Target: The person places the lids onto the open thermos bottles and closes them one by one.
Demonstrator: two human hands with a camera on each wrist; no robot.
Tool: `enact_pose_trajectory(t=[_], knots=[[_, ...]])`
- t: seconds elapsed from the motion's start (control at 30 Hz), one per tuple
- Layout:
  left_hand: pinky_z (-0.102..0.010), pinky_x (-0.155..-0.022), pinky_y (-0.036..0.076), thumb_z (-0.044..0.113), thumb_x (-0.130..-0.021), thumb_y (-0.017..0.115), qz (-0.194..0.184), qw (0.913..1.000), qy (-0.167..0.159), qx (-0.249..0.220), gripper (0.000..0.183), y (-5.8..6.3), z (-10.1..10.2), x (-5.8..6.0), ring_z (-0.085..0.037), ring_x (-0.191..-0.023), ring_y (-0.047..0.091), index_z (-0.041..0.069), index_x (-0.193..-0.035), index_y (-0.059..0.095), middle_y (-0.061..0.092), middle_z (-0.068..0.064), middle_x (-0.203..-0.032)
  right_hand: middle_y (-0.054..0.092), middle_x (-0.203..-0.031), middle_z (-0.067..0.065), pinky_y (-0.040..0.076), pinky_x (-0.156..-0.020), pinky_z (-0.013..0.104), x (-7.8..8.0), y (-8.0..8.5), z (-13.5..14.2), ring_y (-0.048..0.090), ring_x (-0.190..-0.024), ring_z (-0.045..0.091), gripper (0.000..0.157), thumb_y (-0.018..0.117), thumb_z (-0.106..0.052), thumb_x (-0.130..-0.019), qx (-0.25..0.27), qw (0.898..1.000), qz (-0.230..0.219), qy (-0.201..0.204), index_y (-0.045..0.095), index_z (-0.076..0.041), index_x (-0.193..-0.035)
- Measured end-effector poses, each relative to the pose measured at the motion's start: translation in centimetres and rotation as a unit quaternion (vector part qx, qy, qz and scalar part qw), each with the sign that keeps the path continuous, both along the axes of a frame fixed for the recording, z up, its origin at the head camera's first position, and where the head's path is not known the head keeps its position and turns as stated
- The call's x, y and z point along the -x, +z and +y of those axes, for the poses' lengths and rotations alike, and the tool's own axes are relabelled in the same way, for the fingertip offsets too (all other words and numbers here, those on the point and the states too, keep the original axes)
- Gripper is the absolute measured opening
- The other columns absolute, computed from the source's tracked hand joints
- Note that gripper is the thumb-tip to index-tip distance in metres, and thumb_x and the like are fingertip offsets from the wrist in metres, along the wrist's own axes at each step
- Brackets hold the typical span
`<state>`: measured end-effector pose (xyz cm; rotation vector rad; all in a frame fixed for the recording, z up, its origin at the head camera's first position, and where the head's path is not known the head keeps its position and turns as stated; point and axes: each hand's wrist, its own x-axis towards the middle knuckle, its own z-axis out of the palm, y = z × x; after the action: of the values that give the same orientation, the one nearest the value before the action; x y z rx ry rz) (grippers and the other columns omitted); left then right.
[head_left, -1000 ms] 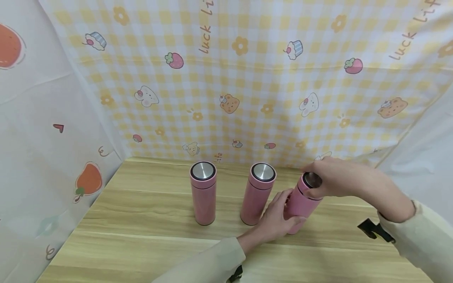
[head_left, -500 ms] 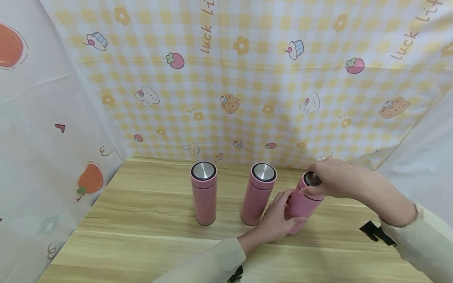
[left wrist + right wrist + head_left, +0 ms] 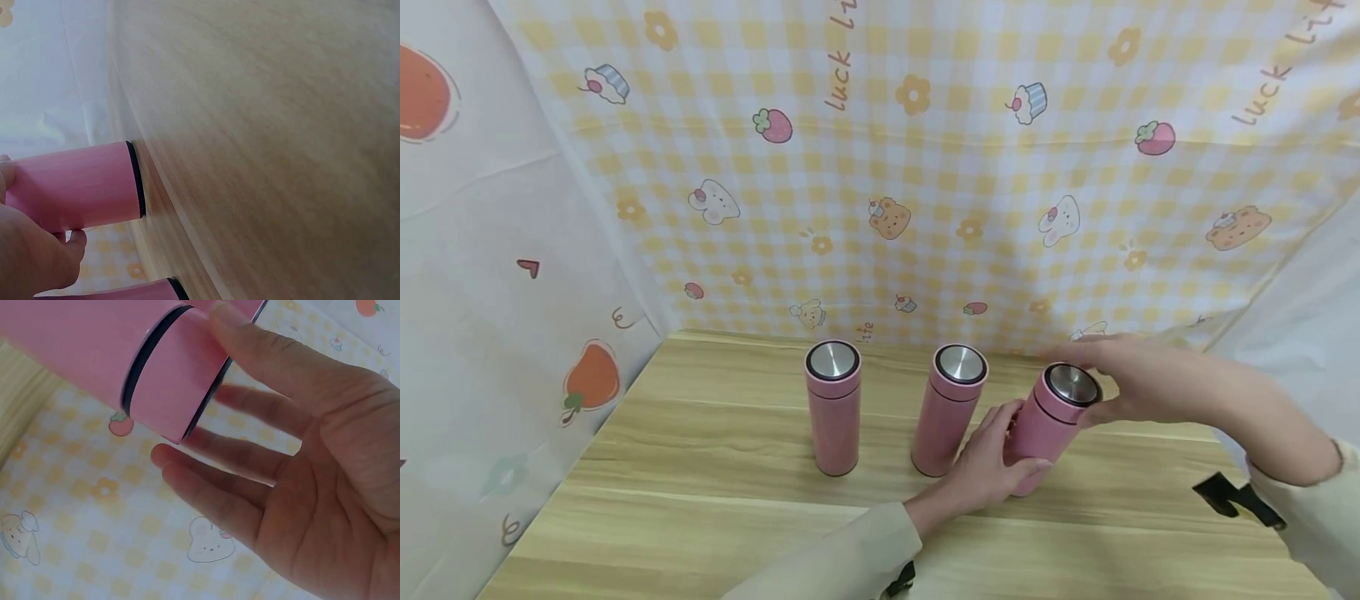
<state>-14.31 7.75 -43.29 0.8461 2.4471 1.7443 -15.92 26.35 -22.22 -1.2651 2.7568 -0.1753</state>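
Note:
Three pink thermos bottles with silver-topped lids stand on the wooden table (image 3: 700, 467). My left hand (image 3: 985, 471) grips the body of the rightmost thermos bottle (image 3: 1041, 437), which the left wrist view shows resting on its dark base. My right hand (image 3: 1150, 383) is at that bottle's lid (image 3: 1072, 385), with the silver top uncovered. In the right wrist view its fingers (image 3: 219, 459) are loosely extended past the lid rim, and the thumb lies by the lid's side; whether the thumb touches is hard to tell.
The middle thermos bottle (image 3: 947, 417) stands just left of my left hand, and the left thermos bottle (image 3: 835, 417) is farther left. A yellow checked cloth (image 3: 820, 183) hangs behind the table. White cloth (image 3: 475, 250) hangs on the left side.
My right hand has loosened from the lid and moved right, uncovering the silver top. The left hand keeps its grip on the bottle, and the other two bottles stay put.

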Motion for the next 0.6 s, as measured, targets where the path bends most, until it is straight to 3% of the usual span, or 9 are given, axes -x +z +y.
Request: enact_pose_trajectory(t=[0.27,0.6], knots=[[-0.024,-0.095,0.047,0.037,-0.095,0.074,0.000,1.0000,-0.001,0.004,0.073,-0.08,0.07,0.06,-0.004,-0.114,0.051,0.020,-0.154,0.035,0.048,0.006,-0.135,0.064,-0.131,0.002,0.054,-0.093,0.046,0.06,-0.57,0.13,0.060,-0.120,0.029,0.063,0.091,-0.020,-0.077,0.003,0.999,0.008,0.042,0.065,-0.011,-0.134],[-0.024,-0.095,0.048,0.037,-0.095,0.073,-0.003,1.0000,-0.003,-0.002,0.073,-0.01,0.02,-0.01,-0.005,-0.115,0.051,0.020,-0.155,0.034,0.048,0.005,-0.137,0.065,-0.130,0.006,0.055,-0.092,0.045,-0.54,-0.47,-0.55,0.061,-0.119,0.031,0.061,0.091,-0.013,-0.077,-0.010,1.000,0.002,0.008,0.066,-0.008,-0.133]])
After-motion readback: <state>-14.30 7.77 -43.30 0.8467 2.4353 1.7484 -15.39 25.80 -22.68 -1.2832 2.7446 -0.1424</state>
